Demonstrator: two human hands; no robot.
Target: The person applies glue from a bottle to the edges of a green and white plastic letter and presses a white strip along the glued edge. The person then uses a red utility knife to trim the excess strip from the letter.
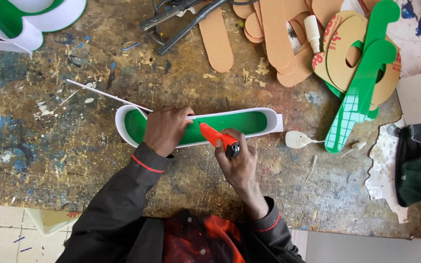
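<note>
At the counter's (49, 146) centre, the green letter form (230, 122) with its white rim is pressed down by the left hand (164, 129), fingers spread; an orange applicator (218, 139) is gripped closed-fisted by the right hand (239, 160), tip at the near wall; the strip's end toward 10 o'clock lies unattached.

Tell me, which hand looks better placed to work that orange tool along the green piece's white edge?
Probably the right hand: it already grips the orange tool, whose tip points at the white rim of the long green piece. The left hand lies pressed on that piece, seemingly steadying it.
</note>
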